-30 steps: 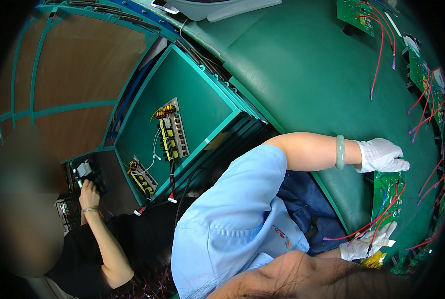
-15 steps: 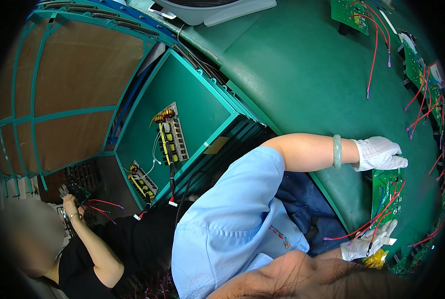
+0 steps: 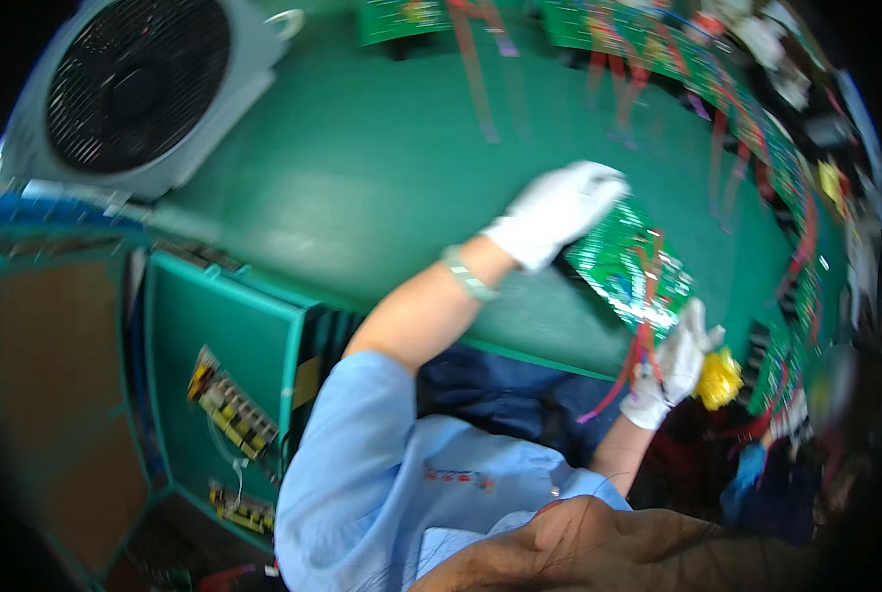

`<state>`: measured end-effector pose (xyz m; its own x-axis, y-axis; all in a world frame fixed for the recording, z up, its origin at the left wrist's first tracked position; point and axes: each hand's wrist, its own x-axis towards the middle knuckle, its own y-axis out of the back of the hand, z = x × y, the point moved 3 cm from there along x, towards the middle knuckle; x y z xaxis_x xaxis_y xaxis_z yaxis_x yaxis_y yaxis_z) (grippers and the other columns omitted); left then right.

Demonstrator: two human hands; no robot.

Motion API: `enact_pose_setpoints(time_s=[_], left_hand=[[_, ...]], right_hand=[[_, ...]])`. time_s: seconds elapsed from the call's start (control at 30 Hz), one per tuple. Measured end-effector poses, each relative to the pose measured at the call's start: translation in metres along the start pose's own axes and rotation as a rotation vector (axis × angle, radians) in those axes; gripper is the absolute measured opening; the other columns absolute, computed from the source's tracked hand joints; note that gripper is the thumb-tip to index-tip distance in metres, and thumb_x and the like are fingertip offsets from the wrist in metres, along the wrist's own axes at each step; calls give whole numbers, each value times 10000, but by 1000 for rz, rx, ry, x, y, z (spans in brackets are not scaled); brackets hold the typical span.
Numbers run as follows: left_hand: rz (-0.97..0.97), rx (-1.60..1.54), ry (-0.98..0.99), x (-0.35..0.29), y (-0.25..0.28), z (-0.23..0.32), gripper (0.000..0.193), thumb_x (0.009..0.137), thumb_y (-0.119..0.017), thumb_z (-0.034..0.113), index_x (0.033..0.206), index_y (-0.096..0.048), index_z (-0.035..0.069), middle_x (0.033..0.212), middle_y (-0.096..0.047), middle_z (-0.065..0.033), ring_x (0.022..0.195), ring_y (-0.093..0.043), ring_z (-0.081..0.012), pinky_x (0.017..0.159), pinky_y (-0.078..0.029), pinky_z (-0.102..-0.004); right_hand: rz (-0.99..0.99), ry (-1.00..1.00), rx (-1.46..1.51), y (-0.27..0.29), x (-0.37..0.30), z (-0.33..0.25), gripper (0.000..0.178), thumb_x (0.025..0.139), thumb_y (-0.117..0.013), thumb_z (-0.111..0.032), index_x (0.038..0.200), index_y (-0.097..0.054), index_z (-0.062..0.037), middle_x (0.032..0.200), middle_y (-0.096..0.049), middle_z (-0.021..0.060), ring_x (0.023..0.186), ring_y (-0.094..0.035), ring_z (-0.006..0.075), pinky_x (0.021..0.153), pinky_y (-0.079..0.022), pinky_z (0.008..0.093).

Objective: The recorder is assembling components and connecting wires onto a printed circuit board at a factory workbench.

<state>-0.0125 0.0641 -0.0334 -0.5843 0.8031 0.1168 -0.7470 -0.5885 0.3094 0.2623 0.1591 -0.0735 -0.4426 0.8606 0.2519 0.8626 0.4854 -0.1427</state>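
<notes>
A green circuit board [image 3: 609,259] with red wire leads is held between my two white-gloved hands over the green bench. My left hand [image 3: 564,209], with a pale bangle at its wrist, has its fingers closed at the board's upper-left corner. At the opposite, lower-right end, my right hand [image 3: 676,360] grips the board's edge, its fingers partly smeared by motion. The red wires [image 3: 630,367] hang over the near edge, beside my right hand. Close to that hand is a crumpled yellow thing [image 3: 720,379] whose kind I cannot make out.
Several wired circuit boards [image 3: 613,39] line the far and right sides of the green bench [image 3: 382,187]. A grey fan unit [image 3: 140,84] stands far left. Below it, a green tray [image 3: 214,316] holds component assemblies [image 3: 231,407]. At the right, another person's blue sleeve [image 3: 745,476] shows.
The view has swung, bringing the whole fan unit in and taking the co-worker at the left out. The circuit board stays between my hands and now sits nearer the picture's middle, tilted.
</notes>
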Motion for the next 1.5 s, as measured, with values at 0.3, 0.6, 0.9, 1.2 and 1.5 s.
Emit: enact_pose_setpoints(time_s=[0.3,0.6,0.9,1.2,1.5], left_hand=[[-69,63,-178,3,11,1,488,826,-578,-72,1281,-537,98,990,-614,-66,815,-548,-101,784,-497,-242],[-406,-430,-17,-4,0,15,600,803,-481,-86,1373,-458,100,1142,-548,-100,937,-540,-148,877,-452,-259],[-387,-349,-81,-8,3,39,627,807,-550,-81,1395,-418,91,1094,-609,-78,952,-559,-137,898,-452,-284],[-394,-302,-88,-8,1,37,656,782,-566,-91,1391,-429,109,1067,-617,-73,940,-568,-132,891,-460,-287],[-379,-240,-123,-6,0,39,617,792,-594,-65,1369,-464,112,1053,-615,-68,928,-572,-129,884,-467,-279]], right_hand=[[173,-122,21,-17,-2,-26,418,948,-451,-100,1291,-401,133,1303,-502,261,424,-418,61,364,-336,176],[161,-219,49,-25,-1,-38,424,932,-467,-107,1291,-432,117,1263,-550,210,717,-571,35,457,-341,130],[218,-161,77,-17,-5,-31,386,950,-435,-72,1285,-434,119,1219,-578,223,411,-398,58,358,-316,187],[249,-193,195,-20,-5,-32,379,947,-449,-73,1286,-447,97,1254,-558,192,427,-406,59,359,-312,193],[268,-170,76,-19,-4,-33,384,941,-452,-65,1284,-439,106,1252,-556,200,429,-408,62,374,-320,186]])
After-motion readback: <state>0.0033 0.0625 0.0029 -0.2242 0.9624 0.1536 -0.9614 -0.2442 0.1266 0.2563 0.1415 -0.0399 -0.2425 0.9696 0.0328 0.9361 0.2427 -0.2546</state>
